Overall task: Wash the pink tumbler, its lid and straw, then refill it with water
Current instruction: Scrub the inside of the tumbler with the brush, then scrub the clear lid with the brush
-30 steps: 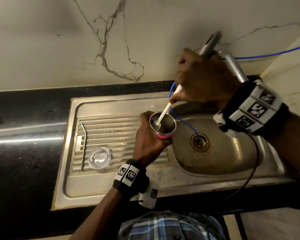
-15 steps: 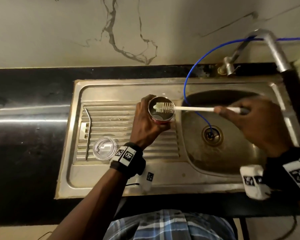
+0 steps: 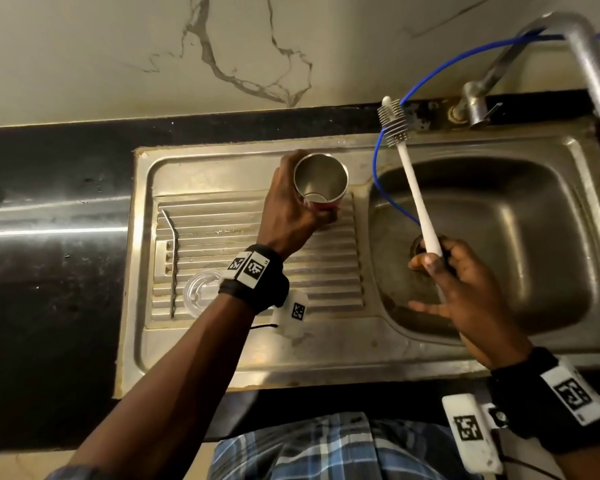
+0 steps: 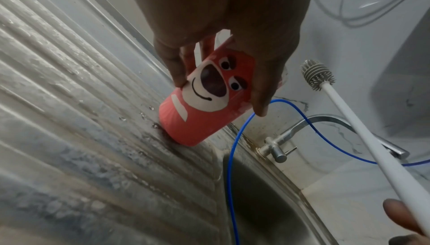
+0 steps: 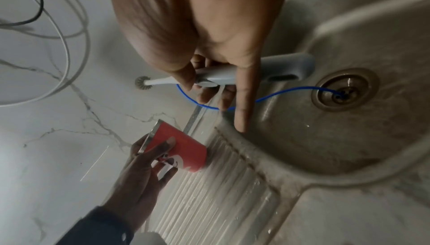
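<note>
My left hand (image 3: 291, 216) grips the pink tumbler (image 3: 321, 181) with a cartoon face (image 4: 209, 94), its base touching the ribbed drainboard (image 3: 257, 258) and its steel mouth open upward. Over the sink basin my right hand (image 3: 454, 282) holds the white bottle brush (image 3: 413, 188) by its handle, bristle head (image 3: 392, 123) pointing toward the back wall, clear of the tumbler. The clear lid (image 3: 201, 289) lies on the drainboard left of my left wrist, partly hidden by it. The bent metal straw (image 3: 172, 251) lies at the drainboard's left edge.
The steel tap (image 3: 575, 53) arches over the basin's back right corner. A thin blue tube (image 3: 388, 174) runs from the wall down into the drain (image 5: 342, 90). Black countertop (image 3: 49, 237) flanks the sink on the left. White and black cables (image 5: 58, 10) hang by the marble wall.
My right hand pulled the brush out of the tumbler and swung it upright over the basin. My left hand lowered the tumbler toward the drainboard.
</note>
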`<action>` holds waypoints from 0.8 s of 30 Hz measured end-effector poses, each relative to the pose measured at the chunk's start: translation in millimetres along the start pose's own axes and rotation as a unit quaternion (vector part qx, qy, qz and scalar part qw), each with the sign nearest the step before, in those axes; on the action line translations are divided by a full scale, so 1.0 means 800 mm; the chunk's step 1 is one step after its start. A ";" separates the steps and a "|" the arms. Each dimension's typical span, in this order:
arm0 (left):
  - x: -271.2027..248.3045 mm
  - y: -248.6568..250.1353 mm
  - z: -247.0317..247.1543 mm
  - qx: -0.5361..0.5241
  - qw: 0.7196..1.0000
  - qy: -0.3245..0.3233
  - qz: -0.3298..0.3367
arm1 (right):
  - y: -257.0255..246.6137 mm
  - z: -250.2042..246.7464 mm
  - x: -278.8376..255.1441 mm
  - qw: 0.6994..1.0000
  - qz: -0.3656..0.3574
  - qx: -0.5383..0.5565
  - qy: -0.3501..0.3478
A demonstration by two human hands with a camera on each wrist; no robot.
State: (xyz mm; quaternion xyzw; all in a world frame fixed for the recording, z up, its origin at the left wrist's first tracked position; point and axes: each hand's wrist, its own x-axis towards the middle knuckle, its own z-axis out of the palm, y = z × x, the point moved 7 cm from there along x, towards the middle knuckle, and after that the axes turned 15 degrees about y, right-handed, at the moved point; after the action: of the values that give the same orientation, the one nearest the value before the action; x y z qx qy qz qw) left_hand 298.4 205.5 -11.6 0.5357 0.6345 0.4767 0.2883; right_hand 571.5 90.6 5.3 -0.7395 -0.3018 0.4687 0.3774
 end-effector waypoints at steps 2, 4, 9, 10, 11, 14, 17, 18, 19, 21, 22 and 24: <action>-0.001 0.000 0.004 -0.003 1.000 -0.006 0.001 | 0.006 0.009 -0.004 1.000 0.013 0.004 -0.021; -0.002 0.000 0.008 0.002 1.000 -0.012 0.005 | 0.008 0.017 -0.008 0.999 0.014 -0.005 -0.040; -0.004 -0.004 0.011 0.005 1.000 -0.011 0.007 | 0.008 0.027 -0.014 0.995 -0.026 -0.067 -0.064; -0.005 -0.005 0.012 0.005 1.000 -0.011 0.006 | 0.008 0.028 -0.014 0.994 -0.036 -0.076 -0.068; -0.005 -0.007 0.013 0.006 1.000 -0.010 0.004 | 0.007 0.028 -0.015 0.993 -0.045 -0.082 -0.070; -0.008 -0.013 0.015 0.012 1.000 -0.009 -0.009 | 0.003 0.029 -0.016 0.991 -0.068 -0.089 -0.075; -0.011 -0.019 0.015 0.019 1.000 -0.009 -0.023 | 0.003 0.029 -0.019 0.989 -0.078 -0.096 -0.079; -0.013 -0.020 0.015 0.021 0.999 -0.011 -0.026 | 0.003 0.030 -0.019 0.989 -0.079 -0.096 -0.081; -0.014 -0.020 0.015 0.023 0.999 -0.014 -0.029 | 0.004 0.029 -0.020 0.989 -0.081 -0.094 -0.080; -0.016 -0.019 0.015 0.028 0.999 -0.018 -0.036 | 0.005 0.029 -0.021 0.990 -0.085 -0.089 -0.075; -0.016 -0.018 0.014 0.032 0.999 -0.020 -0.039 | 0.005 0.030 -0.021 0.990 -0.084 -0.086 -0.072; -0.019 -0.015 0.013 0.042 0.998 -0.027 -0.044 | 0.007 0.029 -0.020 0.992 -0.073 -0.075 -0.066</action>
State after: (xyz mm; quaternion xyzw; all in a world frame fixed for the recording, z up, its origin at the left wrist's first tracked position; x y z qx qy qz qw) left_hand 306.4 194.6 -28.6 0.5316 0.6687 0.4218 0.3039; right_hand 544.3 81.0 1.9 -0.7092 -0.4132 0.4640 0.3333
